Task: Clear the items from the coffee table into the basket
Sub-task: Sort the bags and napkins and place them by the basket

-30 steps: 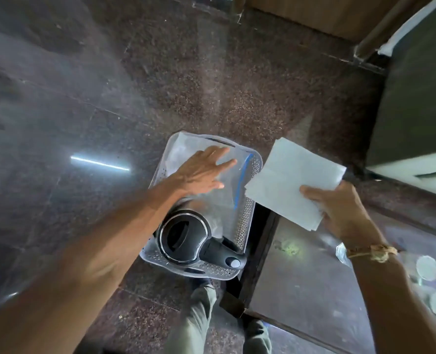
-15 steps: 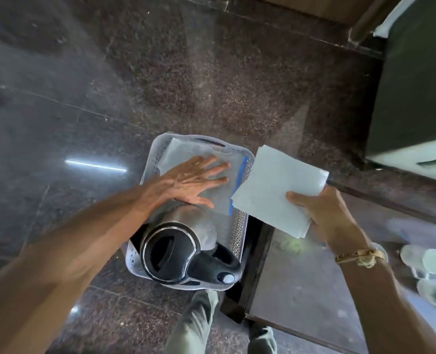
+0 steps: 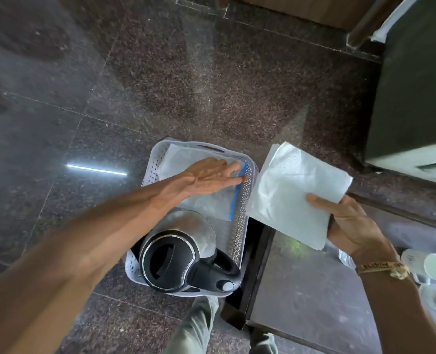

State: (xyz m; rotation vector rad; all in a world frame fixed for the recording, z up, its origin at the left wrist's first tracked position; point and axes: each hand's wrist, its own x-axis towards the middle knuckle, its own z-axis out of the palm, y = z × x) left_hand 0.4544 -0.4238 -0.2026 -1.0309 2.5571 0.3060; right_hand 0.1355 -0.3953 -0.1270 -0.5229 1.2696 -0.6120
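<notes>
Dark speckled stone floor, white perforated basket [image 3: 242,226] on it beside counter [image 3: 301,284]. Your left hand [image 3: 206,177], flat and spread, has slid across zip bag [image 3: 211,205] toward its blue strip, pressing it down behind electric kettle [image 3: 178,254]. Your right hand [image 3: 349,223] pinches paper napkins [image 3: 293,187], now nearer basket rim: likely next in. Containers [image 3: 431,267] remain on counter.

One head-worn camera looks steeply down, close over the basket [image 3: 150,172] on the floor [image 3: 211,93], surface [image 3: 301,290] at four o'clock.
</notes>
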